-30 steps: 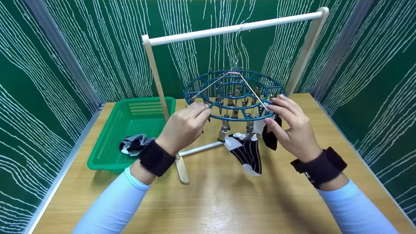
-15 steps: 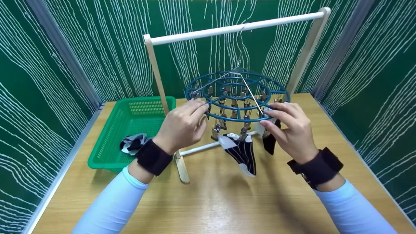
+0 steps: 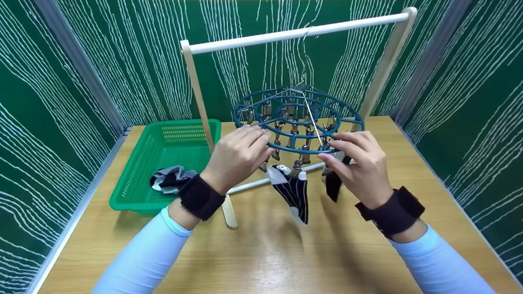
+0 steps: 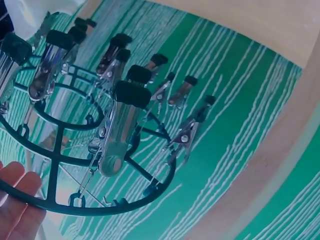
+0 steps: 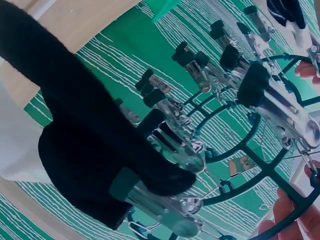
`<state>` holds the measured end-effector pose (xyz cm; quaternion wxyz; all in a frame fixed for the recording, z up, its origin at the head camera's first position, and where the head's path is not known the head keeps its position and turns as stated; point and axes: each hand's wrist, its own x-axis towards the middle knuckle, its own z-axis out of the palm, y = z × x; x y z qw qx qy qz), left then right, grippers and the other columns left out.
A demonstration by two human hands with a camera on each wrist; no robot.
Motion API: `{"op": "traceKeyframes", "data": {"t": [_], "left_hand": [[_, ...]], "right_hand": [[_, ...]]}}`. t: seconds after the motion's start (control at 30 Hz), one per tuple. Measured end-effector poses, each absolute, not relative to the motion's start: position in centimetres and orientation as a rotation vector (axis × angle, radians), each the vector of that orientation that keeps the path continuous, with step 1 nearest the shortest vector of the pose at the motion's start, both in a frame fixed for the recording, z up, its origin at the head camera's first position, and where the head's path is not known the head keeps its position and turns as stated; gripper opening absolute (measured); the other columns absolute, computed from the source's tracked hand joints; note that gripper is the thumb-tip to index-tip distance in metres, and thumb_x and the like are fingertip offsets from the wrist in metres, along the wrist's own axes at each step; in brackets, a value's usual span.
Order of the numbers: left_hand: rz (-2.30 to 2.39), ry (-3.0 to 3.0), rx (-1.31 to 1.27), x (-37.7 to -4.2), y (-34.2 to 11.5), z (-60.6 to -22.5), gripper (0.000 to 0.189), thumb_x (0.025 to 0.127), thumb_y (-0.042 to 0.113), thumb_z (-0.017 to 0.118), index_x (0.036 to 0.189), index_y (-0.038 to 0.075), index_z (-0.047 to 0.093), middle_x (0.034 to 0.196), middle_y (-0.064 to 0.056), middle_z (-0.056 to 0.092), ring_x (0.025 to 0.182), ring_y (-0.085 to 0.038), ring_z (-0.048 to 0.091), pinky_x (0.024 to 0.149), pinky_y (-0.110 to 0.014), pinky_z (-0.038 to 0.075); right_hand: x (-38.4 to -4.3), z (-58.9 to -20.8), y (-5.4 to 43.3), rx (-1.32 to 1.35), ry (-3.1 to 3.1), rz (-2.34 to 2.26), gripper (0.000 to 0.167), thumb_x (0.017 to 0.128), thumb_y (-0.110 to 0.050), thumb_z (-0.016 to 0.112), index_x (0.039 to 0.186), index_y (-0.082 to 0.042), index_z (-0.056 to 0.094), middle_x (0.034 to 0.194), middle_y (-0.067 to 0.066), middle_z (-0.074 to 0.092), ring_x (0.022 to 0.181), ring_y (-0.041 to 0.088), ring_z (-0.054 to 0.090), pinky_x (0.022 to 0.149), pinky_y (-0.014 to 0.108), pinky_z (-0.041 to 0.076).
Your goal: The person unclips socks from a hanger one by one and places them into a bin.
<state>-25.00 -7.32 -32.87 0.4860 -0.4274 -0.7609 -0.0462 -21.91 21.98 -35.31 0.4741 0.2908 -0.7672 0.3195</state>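
Grip the near rim of the clip hanger [image 4: 52, 184], suspended from the white bar [image 3: 265, 38], with fingers curled onto it: left hand [image 3: 239, 153], right hand [image 3: 361, 167]. You appear to be orienting it; next likely requires releasing one hand for the bundled cloth [image 3: 173, 179] in the green basket [image 3: 130, 205].

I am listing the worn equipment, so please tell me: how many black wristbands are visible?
2. In the head view, one black wristband is around the person's left wrist, and the other black wristband is around the right wrist. I see no others.
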Motion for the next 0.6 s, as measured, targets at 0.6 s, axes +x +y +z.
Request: {"op": "traceKeyframes", "data": {"t": [0.6], "left_hand": [[-0.111, -1.856, -1.041, -25.2, -7.2, -33.3, 0.022, 0.102, 0.019, 0.078, 0.11, -0.002, 0.079, 0.105, -0.013, 0.083, 0.105, -0.028, 0.081, 0.101, -0.04, 0.064]], "right_hand": [[-18.5, -36.9, 18.7, 0.842, -1.86, 0.695, 0.047, 0.107, -0.041, 0.068, 0.101, 0.004, 0.078, 0.091, 0.016, 0.079, 0.08, 0.031, 0.072, 0.075, 0.04, 0.061]]}}
